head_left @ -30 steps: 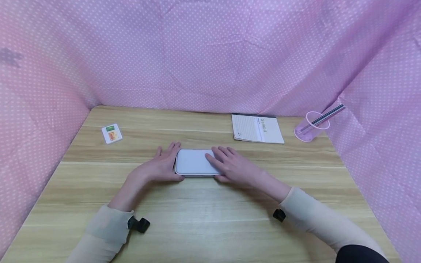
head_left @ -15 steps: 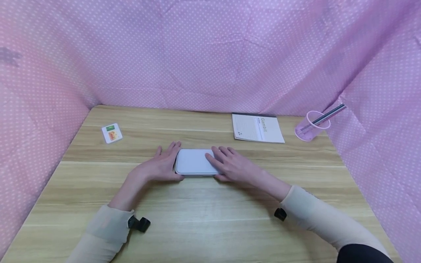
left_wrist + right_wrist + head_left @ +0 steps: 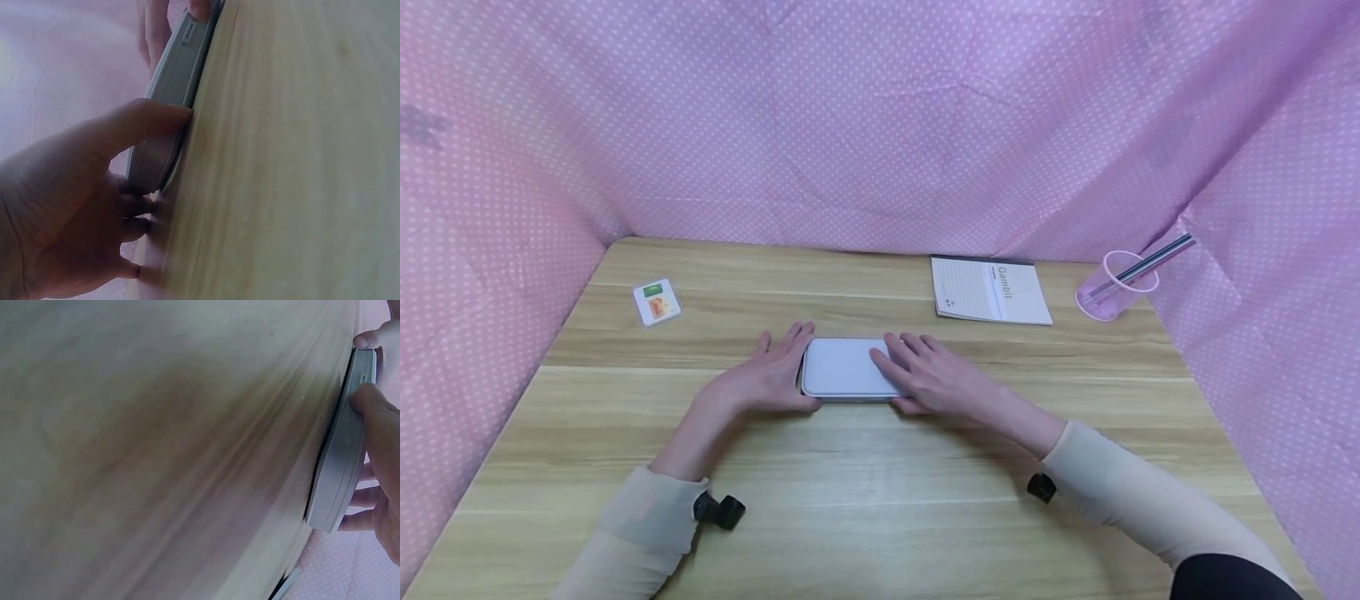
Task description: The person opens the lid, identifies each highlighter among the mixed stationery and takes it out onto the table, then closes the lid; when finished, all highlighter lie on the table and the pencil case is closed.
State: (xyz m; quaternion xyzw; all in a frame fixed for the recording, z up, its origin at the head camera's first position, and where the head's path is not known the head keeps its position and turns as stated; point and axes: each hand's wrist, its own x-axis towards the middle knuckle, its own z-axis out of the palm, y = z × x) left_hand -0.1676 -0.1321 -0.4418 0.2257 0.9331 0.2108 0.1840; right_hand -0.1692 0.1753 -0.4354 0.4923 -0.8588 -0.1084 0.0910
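Observation:
A flat white case [image 3: 847,368] with rounded corners lies on the wooden table between both hands. Its side [image 3: 172,81] shows a seam line and a small slot in the left wrist view. My left hand [image 3: 765,375] holds the case's left end, thumb along the near side and fingers around the far left corner. Across the right end lies my right hand [image 3: 936,379], its thumb on the near side and its fingers over the top and far edge. In the right wrist view, the right thumb [image 3: 369,399] presses the case's side [image 3: 340,469]. The case's right end is hidden in the head view.
A square card [image 3: 657,302] with a green and orange picture lies at the back left. A notepad [image 3: 991,292] marked "Gambit" lies at the back. At the back right, a pink cup [image 3: 1105,296] holds dark sticks [image 3: 1153,260]. Pink dotted cloth [image 3: 865,125] surrounds the table.

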